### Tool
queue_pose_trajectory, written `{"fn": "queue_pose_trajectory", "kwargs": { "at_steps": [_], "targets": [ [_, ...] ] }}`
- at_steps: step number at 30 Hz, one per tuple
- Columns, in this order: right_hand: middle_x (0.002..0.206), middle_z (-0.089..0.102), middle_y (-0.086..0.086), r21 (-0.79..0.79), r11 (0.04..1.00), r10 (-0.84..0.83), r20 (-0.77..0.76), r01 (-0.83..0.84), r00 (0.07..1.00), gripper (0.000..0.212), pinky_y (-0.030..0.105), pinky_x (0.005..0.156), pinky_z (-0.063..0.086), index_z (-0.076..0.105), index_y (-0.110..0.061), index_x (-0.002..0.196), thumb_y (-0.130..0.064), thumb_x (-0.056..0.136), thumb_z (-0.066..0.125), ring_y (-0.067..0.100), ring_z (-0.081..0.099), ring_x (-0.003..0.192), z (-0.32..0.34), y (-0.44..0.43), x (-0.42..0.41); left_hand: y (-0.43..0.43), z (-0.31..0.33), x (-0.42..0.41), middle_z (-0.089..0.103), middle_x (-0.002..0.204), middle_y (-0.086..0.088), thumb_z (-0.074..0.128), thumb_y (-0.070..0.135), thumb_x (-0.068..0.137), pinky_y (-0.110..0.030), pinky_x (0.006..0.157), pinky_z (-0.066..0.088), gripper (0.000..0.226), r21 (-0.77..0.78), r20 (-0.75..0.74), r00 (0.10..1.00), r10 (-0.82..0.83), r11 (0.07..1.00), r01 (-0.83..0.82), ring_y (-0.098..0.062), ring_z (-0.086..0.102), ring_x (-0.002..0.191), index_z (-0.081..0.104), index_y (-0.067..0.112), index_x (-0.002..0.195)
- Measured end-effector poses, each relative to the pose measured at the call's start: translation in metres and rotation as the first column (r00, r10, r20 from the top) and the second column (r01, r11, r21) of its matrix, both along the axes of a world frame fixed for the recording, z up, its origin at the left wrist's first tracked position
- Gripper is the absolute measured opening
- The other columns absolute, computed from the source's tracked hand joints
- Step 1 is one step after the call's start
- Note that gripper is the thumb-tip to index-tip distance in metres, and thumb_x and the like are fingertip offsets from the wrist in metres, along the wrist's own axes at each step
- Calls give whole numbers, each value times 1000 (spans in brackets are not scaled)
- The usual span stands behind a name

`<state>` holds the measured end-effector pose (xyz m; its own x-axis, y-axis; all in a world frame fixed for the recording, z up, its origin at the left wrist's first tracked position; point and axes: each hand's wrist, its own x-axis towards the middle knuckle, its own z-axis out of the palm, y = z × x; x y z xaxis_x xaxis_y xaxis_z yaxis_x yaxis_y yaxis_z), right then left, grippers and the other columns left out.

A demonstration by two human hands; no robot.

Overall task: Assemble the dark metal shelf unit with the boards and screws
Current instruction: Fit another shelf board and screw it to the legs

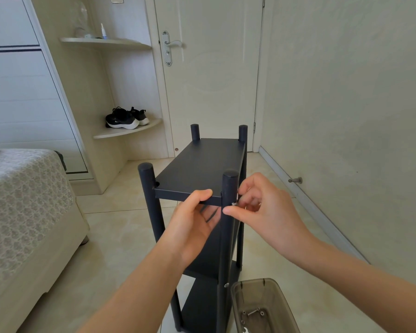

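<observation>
head view: the dark metal shelf unit (226, 248) stands upright on the tiled floor (118, 236), just in front of the person and near the closed door (209, 68). its top board (202, 164) sits between four round posts, whose tips rise above it. the left hand (192, 224) grips the near edge of the top board, thumb on top and fingers curled underneath. the right hand (267, 212) pinches a small silvery screw (234, 204) between thumb and fingertips, held against the outer side of the near right post (229, 188) at board level. a translucent plastic box (274, 296) on the floor beside the unit's base holds a few loose screws (253, 312). a bed (22, 200) lies to the left, and black sneakers (125, 118) rest on a corner shelf (130, 132).
</observation>
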<state>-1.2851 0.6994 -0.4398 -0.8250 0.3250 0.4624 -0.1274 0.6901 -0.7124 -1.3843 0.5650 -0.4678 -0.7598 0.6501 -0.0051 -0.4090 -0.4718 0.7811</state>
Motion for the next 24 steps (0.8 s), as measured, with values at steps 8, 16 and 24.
{"fn": "queue_pose_trajectory", "kwargs": {
  "at_steps": [8,16,24],
  "targets": [
    [80,67,-9,-126,992,26,97,-13,995,43,17,65,42,55,-28,101,-42,72,83,1,60,68,2,6,-8,1,1,2,63,74,0,76,19,73,-27,74,58,14,-21,33,999,41,999,-40,-28,67,106,72,22,60],
    [117,59,-2,-339,933,197,205,-119,959,85,28,77,59,30,-44,135,-38,70,85,13,69,93,3,12,-18,-3,3,3,67,70,2,76,19,71,-25,70,58,12,-15,31,999,27,1000,-26,-21,75,93,74,22,60],
    [134,50,-1,-502,800,457,156,-328,876,86,38,90,58,47,-51,132,-24,60,87,15,70,101,7,21,-27,-5,3,3,68,99,-8,73,17,80,-28,77,58,17,3,31,999,-21,1000,21,-32,68,116,71,21,63]
  ]
}}
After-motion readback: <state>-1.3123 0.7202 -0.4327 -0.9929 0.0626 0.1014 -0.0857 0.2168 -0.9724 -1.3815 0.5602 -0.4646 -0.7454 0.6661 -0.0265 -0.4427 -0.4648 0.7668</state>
